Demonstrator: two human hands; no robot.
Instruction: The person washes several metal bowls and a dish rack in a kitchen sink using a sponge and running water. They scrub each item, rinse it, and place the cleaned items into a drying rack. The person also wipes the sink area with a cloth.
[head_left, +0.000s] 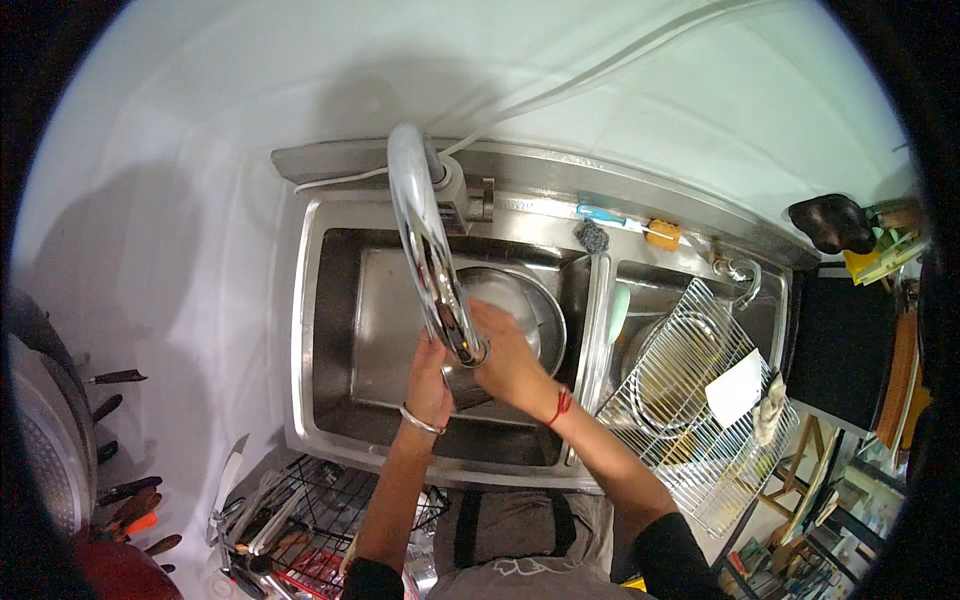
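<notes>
Over the left basin of a stainless steel double sink (390, 300), both my hands are at the spout of a chrome gooseneck faucet (420, 217). My left hand (430, 382), with a silver bangle at its wrist, is just left of the spout end. My right hand (514, 364), with a red cord bracelet, is to the right of it, fingers pointing up and left. The faucet hides part of the fingers, so whether either hand grips something cannot be told. A round metal bowl (551, 322) lies in the basin beneath and behind my right hand.
A wire rack (720, 480) lies slanted across the right basin, bearing a white sheet (735, 388). Along the back ledge are a dark scrubber (592, 236), a blue-handled tool (604, 216) and an orange sponge (663, 235). Knives (116, 376) line the left wall above a black wire basket (322, 499).
</notes>
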